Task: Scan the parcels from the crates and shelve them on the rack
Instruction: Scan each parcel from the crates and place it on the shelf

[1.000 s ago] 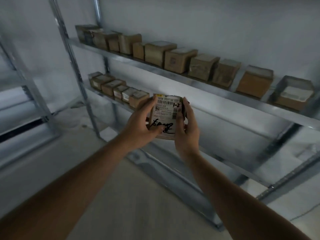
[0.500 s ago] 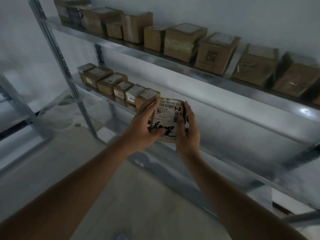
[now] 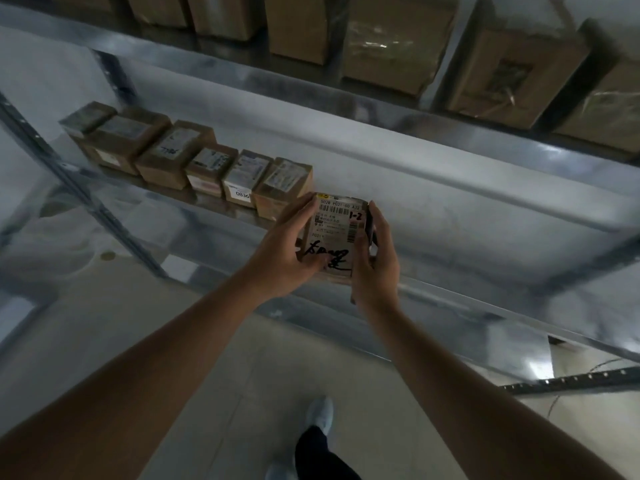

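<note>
Head view: the shelving step is in hand; a small brown cardboard parcel with a white barcode label and black handwriting (image 3: 334, 237) is held between both hands at the front edge of the middle grey metal shelf of the rack (image 3: 450, 299), just right of the last box in the row of six small brown labelled boxes (image 3: 194, 161); the left hand (image 3: 287, 251) curls its fingers round the parcel's left side, the right hand (image 3: 375, 258) grips its right side; larger brown cartons (image 3: 398, 46) stand on the shelf above that row. Next, I judge, the parcel should be pushed back beside the row's last box, label facing out, and then released.
</note>
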`<state>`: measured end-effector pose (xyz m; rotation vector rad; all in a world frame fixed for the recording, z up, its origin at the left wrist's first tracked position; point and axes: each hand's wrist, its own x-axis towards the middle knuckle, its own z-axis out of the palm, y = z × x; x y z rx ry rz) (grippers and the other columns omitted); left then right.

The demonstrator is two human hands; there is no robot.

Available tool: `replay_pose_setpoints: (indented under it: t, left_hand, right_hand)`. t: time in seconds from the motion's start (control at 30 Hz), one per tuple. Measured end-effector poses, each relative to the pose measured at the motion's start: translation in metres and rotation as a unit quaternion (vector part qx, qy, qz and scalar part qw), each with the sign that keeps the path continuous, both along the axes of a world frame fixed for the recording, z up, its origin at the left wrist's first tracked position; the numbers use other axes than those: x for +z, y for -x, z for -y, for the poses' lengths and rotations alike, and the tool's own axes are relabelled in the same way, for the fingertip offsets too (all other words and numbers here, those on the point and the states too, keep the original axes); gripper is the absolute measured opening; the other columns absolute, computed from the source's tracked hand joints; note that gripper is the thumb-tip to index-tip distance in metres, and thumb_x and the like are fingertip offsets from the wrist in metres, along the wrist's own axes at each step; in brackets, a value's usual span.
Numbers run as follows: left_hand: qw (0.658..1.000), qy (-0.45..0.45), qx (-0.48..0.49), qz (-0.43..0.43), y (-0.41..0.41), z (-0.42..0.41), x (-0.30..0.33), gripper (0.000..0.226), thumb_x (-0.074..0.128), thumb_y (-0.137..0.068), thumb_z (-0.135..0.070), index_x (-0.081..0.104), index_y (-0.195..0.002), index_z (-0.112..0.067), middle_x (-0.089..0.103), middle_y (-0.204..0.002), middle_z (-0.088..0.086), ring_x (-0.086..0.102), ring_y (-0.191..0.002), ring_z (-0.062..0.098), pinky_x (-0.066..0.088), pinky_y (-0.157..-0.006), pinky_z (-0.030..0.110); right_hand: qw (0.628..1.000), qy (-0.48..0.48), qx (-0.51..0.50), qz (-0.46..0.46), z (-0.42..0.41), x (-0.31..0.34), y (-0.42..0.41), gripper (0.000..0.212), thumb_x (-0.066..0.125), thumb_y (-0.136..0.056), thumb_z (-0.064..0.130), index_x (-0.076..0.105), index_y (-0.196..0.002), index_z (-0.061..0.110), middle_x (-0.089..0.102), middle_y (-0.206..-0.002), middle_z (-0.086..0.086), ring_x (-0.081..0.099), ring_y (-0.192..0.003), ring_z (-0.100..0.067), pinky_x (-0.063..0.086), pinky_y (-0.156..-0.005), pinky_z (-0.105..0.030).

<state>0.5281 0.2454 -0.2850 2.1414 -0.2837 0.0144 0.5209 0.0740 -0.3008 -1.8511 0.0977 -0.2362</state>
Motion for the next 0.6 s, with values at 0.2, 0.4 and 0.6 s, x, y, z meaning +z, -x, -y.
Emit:
replay_pose_setpoints:
  t: [0.2,0.4,0.6]
  left_hand:
    - [0.999,0.019,-0.013,-0.046,-0.067,0.0,-0.037,0.099,0.083,-0.089,-0.013,0.022,-0.166,-0.012,0.018,-0.172,-0.002,0.021,-0.157,0.011,0.035,-0.111,0.007]
    - [0.996,0.007,-0.022,-0.083,-0.129,0.009,-0.061,0.1,0.082,-0.09,-0.014,0.019,-0.167,-0.013,0.015,-0.173,-0.004,0.017,-0.159,0.014,0.04,-0.122,0.036]
    - [0.996,-0.027,-0.028,-0.086,-0.172,0.013,-0.08,0.1,0.084,-0.089,-0.018,0.021,-0.166,-0.01,0.017,-0.173,0.0,0.012,-0.16,0.011,0.029,-0.127,0.045]
  right_hand:
    - [0.999,0.001,-0.029,-0.041,-0.003,-0.036,-0.061,0.049,0.05,-0.111,0.039,0.04,-0.157,0.05,0.058,-0.151,0.01,0.066,-0.127,-0.025,0.062,-0.09,-0.06]
    - [0.996,-0.006,-0.042,-0.082,0.004,-0.062,-0.119,0.049,0.05,-0.112,0.035,0.04,-0.159,0.045,0.058,-0.153,0.003,0.067,-0.127,-0.03,0.059,-0.096,-0.061]
    - [0.993,-0.007,-0.061,-0.104,0.008,-0.087,-0.157,0.05,0.051,-0.111,0.038,0.04,-0.159,0.047,0.058,-0.14,0.019,0.06,-0.113,0.016,0.063,-0.094,-0.039]
